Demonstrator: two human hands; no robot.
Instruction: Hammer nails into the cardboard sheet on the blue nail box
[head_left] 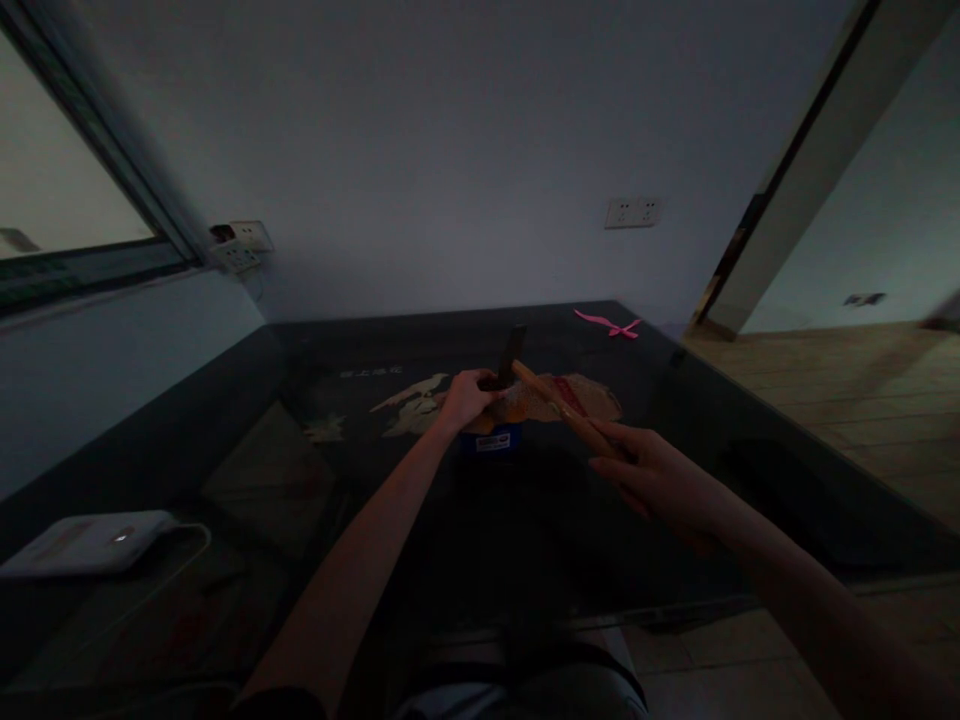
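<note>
My right hand (pixel 660 480) grips the wooden handle of a hammer (pixel 562 408), whose dark head (pixel 512 352) points up over the middle of the dark glass table (pixel 360 560). My left hand (pixel 466 397) is closed on top of a small blue-and-orange container (pixel 491 436), right below the hammer head. What sits under its fingers is hidden. Behind the container lies a brown mat or board (pixel 589 398).
A white device with a cable (pixel 86 542) rests at the table's left front. A pink ribbon-like strip (pixel 609 324) lies at the far right corner. Wall sockets (pixel 634 211) are behind; a window (pixel 60 200) is on the left, wooden floor (pixel 862 400) on the right.
</note>
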